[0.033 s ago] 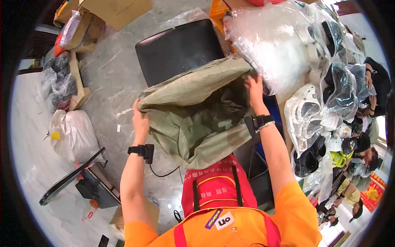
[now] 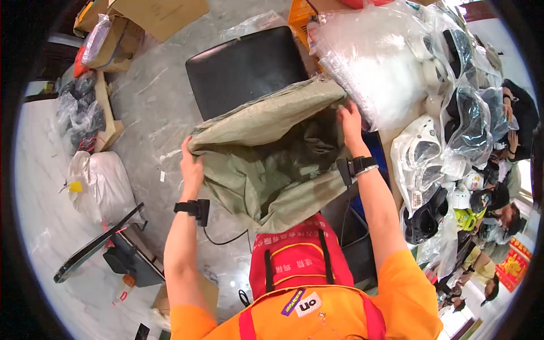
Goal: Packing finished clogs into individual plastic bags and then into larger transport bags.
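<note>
A large grey-green woven sack (image 2: 243, 127) hangs in front of my body with its mouth spread wide. My left hand (image 2: 191, 164) grips the rim on the left side, thumb and fingers closed on the fabric. On the opposite side, my right hand (image 2: 350, 122) holds the other edge, its fingers partly hidden by the cloth. Folds of the sack's wall show inside the mouth; its dim depth is hard to make out. Behind the far rim stands a padded black seat (image 2: 246, 68), partly covered by the sack.
At right, a table bears a stack of clear plastic bags (image 2: 379, 62), bagged white clogs (image 2: 422, 147) and black clogs (image 2: 428, 218). Cardboard boxes (image 2: 161, 17) stand far left. A white sack (image 2: 110, 184) and a black-framed chair (image 2: 133, 255) are at left. People sit beyond the table.
My left hand and the sack's left rim have shifted very slightly left. Both hands keep their hold.
</note>
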`<state>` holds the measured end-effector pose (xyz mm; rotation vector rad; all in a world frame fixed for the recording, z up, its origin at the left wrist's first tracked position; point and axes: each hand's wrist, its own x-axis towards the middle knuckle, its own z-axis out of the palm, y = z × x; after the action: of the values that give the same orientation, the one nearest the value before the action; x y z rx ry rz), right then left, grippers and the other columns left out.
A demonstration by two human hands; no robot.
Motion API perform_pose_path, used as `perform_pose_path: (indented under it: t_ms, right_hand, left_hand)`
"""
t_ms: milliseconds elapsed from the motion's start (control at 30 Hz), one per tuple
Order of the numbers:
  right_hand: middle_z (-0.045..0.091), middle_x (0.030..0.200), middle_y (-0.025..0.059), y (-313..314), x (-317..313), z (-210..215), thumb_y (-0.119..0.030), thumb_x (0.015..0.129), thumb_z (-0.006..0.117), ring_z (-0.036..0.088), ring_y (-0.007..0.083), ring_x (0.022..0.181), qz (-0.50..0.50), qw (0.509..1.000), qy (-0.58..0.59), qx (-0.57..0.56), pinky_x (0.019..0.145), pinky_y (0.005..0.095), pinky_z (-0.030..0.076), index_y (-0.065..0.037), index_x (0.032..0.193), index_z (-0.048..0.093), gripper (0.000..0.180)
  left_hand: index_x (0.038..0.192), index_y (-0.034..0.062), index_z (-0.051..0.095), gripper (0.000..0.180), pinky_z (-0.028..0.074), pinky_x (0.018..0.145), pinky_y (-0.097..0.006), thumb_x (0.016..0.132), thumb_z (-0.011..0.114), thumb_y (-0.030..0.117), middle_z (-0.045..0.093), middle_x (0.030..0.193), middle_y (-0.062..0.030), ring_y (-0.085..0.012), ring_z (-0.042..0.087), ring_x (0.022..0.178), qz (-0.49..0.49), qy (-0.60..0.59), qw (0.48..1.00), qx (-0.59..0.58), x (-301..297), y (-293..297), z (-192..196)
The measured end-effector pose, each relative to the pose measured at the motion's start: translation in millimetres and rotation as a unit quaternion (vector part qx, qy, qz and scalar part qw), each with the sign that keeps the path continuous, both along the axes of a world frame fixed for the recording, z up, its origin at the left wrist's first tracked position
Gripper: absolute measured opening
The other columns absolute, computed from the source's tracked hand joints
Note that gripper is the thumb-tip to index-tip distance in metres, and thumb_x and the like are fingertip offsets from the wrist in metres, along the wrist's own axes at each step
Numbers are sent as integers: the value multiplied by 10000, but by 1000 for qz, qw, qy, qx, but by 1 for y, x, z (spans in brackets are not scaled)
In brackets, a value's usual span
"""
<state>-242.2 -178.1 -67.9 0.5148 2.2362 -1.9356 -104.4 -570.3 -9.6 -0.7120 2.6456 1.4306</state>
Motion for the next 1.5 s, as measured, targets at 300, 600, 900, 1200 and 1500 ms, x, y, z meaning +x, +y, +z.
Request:
perform_pose_path:
  t_ms: [300, 600, 900, 1200, 1500]
  right_hand:
    - [549, 894, 163, -12, -19, 20, -129, 789, 493, 564, 218, 724, 51, 991, -120, -43, 645, 308, 474, -58, 1226, 159, 554]
    - [429, 1139, 162, -17, -29, 30, -232, 741, 626, 421, 200, 1022, 8, 996, 91, 12, 888, 291, 319, 69, 1151, 354, 577]
    - [534, 835, 31, -48, -56, 54, -176, 778, 588, 456, 102, 768, -106, 987, 123, -15, 716, 216, 353, 4, 884, 551, 212]
    - [541, 972, 48, -35, -86, 47, -313, 809, 508, 456, 151, 935, 165, 980, -95, -50, 820, 259, 343, -35, 1011, 546, 346]
    - [483, 1099, 117, -14, -42, 21, -386, 793, 520, 426, 177, 1027, 144, 987, 22, 62, 896, 271, 296, 28, 1125, 459, 534]
  left_hand:
    - [1165, 97, 406, 503, 374, 570, -248, 691, 461, -64, 413, 575, -47, -157, 397, 541, -31, 18, 998, -42, -6, -35, 38]
    - [1051, 46, 508, 423, 343, 590, -178, 663, 458, -116, 434, 681, 24, -64, 402, 632, -61, 26, 998, -14, -25, -58, 82]
    - [1050, 79, 516, 422, 382, 612, -209, 669, 516, -102, 439, 694, 1, -90, 441, 663, -137, -33, 988, -56, -53, -73, 88]
    - [1181, 193, 424, 490, 451, 620, -370, 732, 472, 3, 525, 950, -158, -306, 552, 694, -245, -20, 930, -273, -59, -72, -15]
    - [1182, 75, 435, 502, 343, 885, -339, 701, 579, 63, 447, 1154, -127, -280, 375, 1121, -54, 52, 994, -80, -22, -42, 15]
